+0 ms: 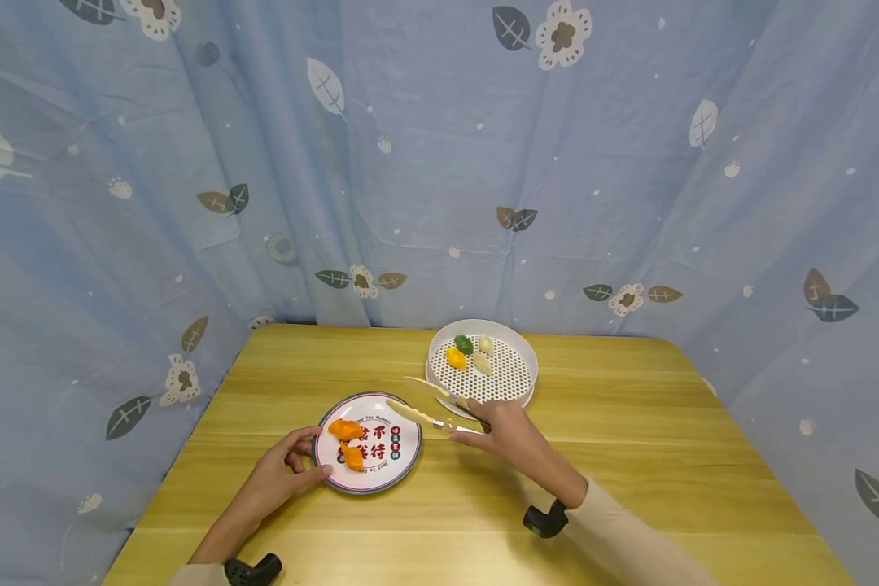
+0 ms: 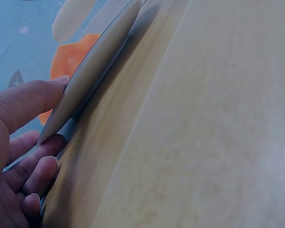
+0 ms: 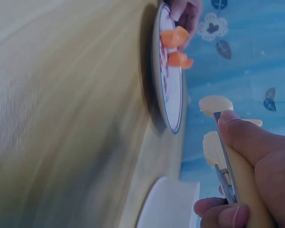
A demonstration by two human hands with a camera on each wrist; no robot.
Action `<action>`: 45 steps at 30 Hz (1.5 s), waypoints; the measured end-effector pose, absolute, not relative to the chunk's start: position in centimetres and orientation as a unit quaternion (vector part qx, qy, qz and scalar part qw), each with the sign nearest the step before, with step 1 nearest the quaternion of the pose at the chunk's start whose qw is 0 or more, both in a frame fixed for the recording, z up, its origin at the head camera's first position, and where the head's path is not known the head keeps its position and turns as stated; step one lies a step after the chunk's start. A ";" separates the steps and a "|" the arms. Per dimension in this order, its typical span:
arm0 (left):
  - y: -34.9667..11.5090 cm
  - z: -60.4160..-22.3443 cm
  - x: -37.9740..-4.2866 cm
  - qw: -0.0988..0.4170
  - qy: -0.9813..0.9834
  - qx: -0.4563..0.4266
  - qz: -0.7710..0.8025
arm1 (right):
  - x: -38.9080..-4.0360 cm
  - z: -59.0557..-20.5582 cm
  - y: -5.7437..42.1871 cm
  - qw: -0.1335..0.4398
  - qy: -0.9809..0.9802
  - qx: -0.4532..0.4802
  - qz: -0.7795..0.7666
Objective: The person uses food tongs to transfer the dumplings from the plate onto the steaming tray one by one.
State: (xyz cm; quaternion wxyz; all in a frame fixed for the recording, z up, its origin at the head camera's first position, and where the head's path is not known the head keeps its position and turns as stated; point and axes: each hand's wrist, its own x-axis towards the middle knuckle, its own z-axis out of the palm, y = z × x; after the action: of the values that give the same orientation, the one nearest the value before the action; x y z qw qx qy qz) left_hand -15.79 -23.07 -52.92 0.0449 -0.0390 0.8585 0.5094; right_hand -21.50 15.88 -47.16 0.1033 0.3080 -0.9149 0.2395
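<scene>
Well, lower left of the frame first: the left hand (image 1: 273,476) pinches the rim of a plate (image 1: 369,482), thumb over the edge, fingers beneath. Plate is on the table (image 1: 615,423), left of lower centre; red lettering, coloured rings. Looks stiff, glazed, a bit slippery, breakable if ceramic; rim seems the sound place to hold. Two orange pieces (image 1: 346,430) sit close together on its left half. Probably light; soft or hard, I can't tell. Likely best taken lightly across the middle.

Centre: pale-tipped tongs (image 1: 419,416) over the plate's right edge, arms apart, nothing between the tips. Light, I'd guess, with some spring; the handles are the place to squeeze. Just right of centre, higher up: a round white tray (image 1: 509,374), perforated floor, raised wall. In it a green piece (image 1: 464,344), a yellow piece (image 1: 456,358), two pale pieces (image 1: 483,363). Below it in the frame, the right hand (image 1: 503,427) grips the tongs, thumb along one arm.

Surface: yellowish wood grain, smooth-looking, across the lower half. Room: blue curtain (image 1: 439,163) behind and both sides, leaf-and-flower print, soft folds.
</scene>
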 end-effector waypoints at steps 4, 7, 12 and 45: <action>-23.1 -53.0 -15.9 0.045 0.860 -0.041 0.506 | -21.2 -47.4 15.1 0.104 -0.906 0.326 0.249; -23.1 -53.1 -15.9 0.044 0.860 -0.040 0.507 | -20.9 -47.5 14.4 0.107 -0.904 0.334 0.245; -23.2 -53.1 -15.9 0.042 0.859 -0.038 0.509 | -20.6 -47.8 13.5 0.104 -0.901 0.350 0.233; -23.1 -53.0 -15.8 0.041 0.853 -0.036 0.520 | -20.5 -49.3 10.1 0.061 -0.896 0.374 0.234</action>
State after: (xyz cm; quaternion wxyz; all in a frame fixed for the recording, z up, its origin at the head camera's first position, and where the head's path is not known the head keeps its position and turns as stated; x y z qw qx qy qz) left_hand -15.78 -23.10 -52.96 0.0411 -0.0365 0.8526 0.5197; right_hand -20.49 10.09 -49.29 0.0608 0.3737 -0.8956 0.2336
